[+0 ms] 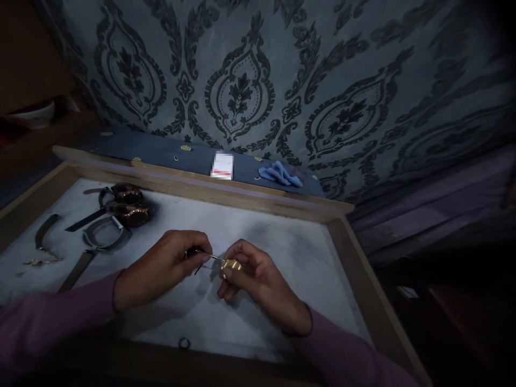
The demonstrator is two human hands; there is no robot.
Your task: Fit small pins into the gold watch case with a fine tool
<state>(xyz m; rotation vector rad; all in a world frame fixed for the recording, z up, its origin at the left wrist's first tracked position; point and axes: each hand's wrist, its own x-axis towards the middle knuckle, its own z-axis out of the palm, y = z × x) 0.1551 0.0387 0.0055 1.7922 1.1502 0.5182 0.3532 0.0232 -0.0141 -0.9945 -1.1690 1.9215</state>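
Between the fingers and thumb of my right hand (258,274) sits a small shiny gold watch case (233,266), held just above the white work surface. My left hand (165,266) pinches a slim metal tool (217,258), whose tip meets the upper left edge of the case. Part of the tool is hidden by my left fingers, so its exact kind does not show. A thin dark piece hangs below those fingertips. To the left of my left hand lie two dark watches with brownish cases (135,214) and a grey strap (105,236).
A raised wooden rim (358,269) borders the white surface (282,231). At far left lies a short strap with gold bits (47,231). A black ring (184,343) rests near the front edge. Behind the rim are a white packet (222,165) and a blue cloth (280,174).
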